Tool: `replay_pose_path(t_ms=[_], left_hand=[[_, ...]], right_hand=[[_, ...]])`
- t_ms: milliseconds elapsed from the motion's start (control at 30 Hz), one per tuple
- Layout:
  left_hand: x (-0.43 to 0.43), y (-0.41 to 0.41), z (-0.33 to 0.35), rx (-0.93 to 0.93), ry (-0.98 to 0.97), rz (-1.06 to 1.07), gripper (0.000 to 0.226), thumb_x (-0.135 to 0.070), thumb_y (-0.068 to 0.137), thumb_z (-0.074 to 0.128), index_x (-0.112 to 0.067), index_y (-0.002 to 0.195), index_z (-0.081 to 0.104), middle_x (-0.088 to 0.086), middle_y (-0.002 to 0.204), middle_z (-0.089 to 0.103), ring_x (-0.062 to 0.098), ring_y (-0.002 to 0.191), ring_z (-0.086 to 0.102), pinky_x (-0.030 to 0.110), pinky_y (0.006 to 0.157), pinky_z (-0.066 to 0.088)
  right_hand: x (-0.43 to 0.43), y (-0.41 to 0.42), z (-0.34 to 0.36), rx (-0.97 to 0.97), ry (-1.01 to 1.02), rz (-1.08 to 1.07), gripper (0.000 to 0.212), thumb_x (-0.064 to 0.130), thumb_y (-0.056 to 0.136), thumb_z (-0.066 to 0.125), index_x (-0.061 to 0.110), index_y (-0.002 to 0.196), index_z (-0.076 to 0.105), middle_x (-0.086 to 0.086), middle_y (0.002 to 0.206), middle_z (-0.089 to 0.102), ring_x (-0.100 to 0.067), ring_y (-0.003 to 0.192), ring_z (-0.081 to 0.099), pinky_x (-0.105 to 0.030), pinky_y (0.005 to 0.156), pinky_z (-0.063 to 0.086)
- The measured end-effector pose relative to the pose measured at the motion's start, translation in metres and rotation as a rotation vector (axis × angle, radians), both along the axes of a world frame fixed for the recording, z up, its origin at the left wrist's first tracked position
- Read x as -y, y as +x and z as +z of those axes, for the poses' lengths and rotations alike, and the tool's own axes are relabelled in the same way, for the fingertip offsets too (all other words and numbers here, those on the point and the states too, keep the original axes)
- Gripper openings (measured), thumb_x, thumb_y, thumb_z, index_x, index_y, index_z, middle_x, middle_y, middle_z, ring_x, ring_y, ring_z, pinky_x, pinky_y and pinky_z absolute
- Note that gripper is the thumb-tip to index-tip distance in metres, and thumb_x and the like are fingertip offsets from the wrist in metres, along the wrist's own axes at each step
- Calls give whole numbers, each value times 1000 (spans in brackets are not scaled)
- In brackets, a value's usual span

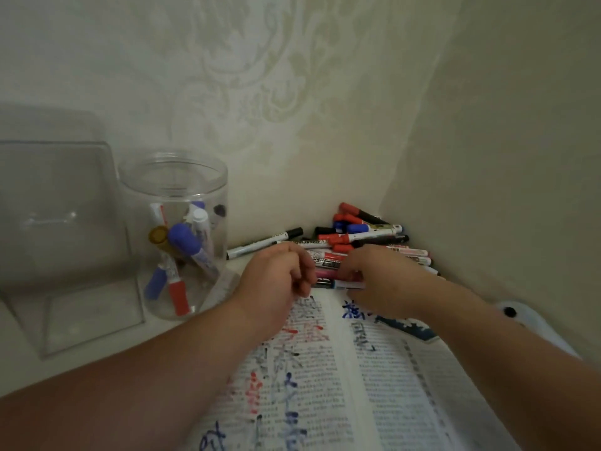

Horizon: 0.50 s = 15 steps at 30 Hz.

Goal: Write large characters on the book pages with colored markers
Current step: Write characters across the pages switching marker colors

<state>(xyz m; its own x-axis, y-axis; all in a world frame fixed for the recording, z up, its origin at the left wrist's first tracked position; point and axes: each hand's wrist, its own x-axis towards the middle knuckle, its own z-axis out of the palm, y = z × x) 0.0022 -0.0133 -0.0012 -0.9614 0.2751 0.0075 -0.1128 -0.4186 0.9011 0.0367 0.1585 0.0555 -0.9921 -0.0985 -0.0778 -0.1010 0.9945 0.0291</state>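
Observation:
An open book (341, 369) lies in front of me, its printed pages covered with large red, blue and black characters. Beyond its top edge a pile of markers (364, 237) with red, blue and black caps fills the wall corner. My left hand (276, 275) hovers at the book's top edge with fingers loosely curled, holding nothing I can see. My right hand (380, 275) reaches into the near side of the pile, its fingers on a marker (341, 284) lying across the book's top; the grip itself is hidden.
A clear round jar (175, 236) with several markers inside stands left of the book. A clear plastic box (58, 239) sits further left. Walls close in behind and to the right. A white object (520, 315) with a dark spot lies at the right.

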Motion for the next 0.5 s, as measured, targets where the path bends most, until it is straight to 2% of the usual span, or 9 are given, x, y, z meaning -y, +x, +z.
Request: replay_pose_path(t_ms=[67,167,233,267,367,400,433,500], left_hand=[[-1,0,0,1,2,8,40,16,69,29,-6,58,60,13,55,52,22,50,43,29,50,33],[-3,3,-1,-35,-9,8,41,19,70,29,-6,61,61,13,57,55,22,54,45,29,50,36],[-3,4,-1,-189,-176,42,38,19,75,37,-8,71,63,12,66,61,23,63,50,28,54,43],[-2,6,0,-340,-333,74,34,16,79,45,-13,78,64,11,74,64,21,69,54,26,60,46],[0,15,-1,-943,-792,97,25,-15,82,63,-28,102,62,-11,104,59,7,101,55,19,90,41],[-1,19,-1,-1021,-882,53,26,-27,87,65,-32,112,60,-18,112,56,2,110,51,20,96,39],[-3,22,0,-1009,-929,-2,29,-37,93,63,-35,121,57,-22,118,56,-1,115,49,21,99,39],[-6,29,5,-959,-920,-95,29,-47,99,54,-39,127,55,-24,116,59,-4,110,54,20,92,45]], right_hand=[[-2,-1,-5,-25,-1,26,26,25,82,66,32,107,71,4,107,60,-17,94,57,-38,81,56],[-3,-5,-10,7,35,43,20,29,78,69,27,97,68,1,102,57,-20,96,54,-43,83,55],[-6,-4,-9,-16,-4,46,15,34,80,69,28,94,68,1,101,58,-20,94,56,-43,82,55],[-9,-1,-8,-46,-47,48,12,35,82,68,28,92,70,3,98,59,-19,90,57,-43,80,56],[-17,17,3,-117,-251,79,9,38,92,67,32,91,74,9,85,69,-11,78,62,-38,74,56],[-20,26,9,-122,-355,83,7,37,92,70,33,92,75,12,82,71,-7,75,63,-31,71,55],[-23,35,15,-123,-465,80,4,34,92,72,33,92,76,16,80,71,-5,73,64,-23,66,53],[-28,52,23,-128,-654,79,4,29,89,77,31,92,79,22,77,72,1,69,65,-14,59,48]])
